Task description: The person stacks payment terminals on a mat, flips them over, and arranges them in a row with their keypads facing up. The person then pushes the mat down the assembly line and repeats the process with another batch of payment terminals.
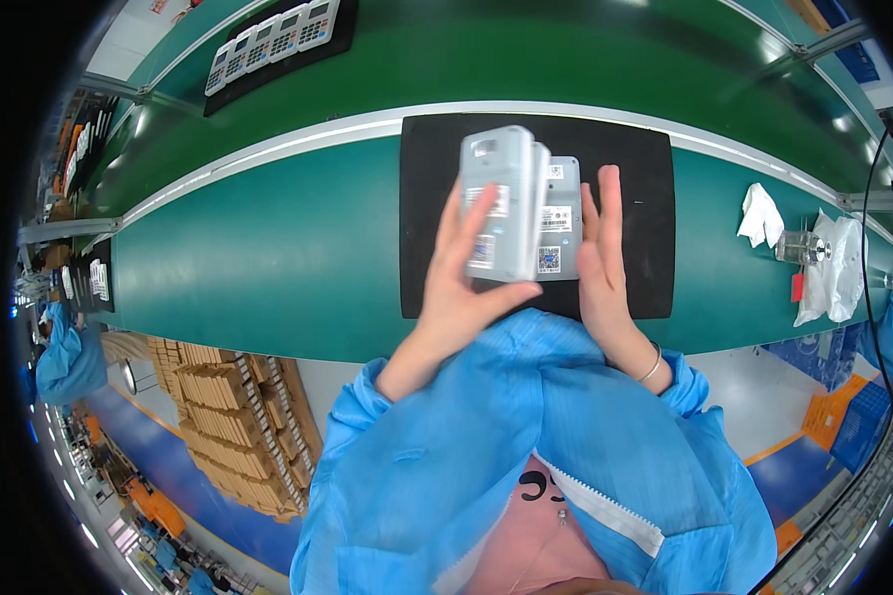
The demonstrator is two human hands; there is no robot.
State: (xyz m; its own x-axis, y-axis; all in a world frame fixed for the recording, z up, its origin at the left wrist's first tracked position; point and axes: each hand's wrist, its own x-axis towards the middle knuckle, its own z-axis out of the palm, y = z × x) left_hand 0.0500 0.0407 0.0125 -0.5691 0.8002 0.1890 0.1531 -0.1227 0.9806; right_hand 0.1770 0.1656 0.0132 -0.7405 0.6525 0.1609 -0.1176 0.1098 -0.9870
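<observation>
My left hand (453, 283) grips pale grey card payment terminals (514, 164), seen from the back with white labels and slightly blurred; at least two seem to overlap in it. Another terminal (564, 193) lies label side up behind them, partly covered, over the black mat (635, 198). Beside its right edge my right hand (605, 278) is open, with fingers stretched out and nothing in them. Whether the right fingers touch that terminal, I cannot tell.
On the far green shelf, several terminals (273, 40) stand in a row, keypads showing. A glass jar (799, 248), white tissue (760, 216) and a plastic bag (843, 268) sit on the table's right. Stacked cardboard (218, 416) stands at lower left. A co-worker's blue sleeve (69, 357) shows far left.
</observation>
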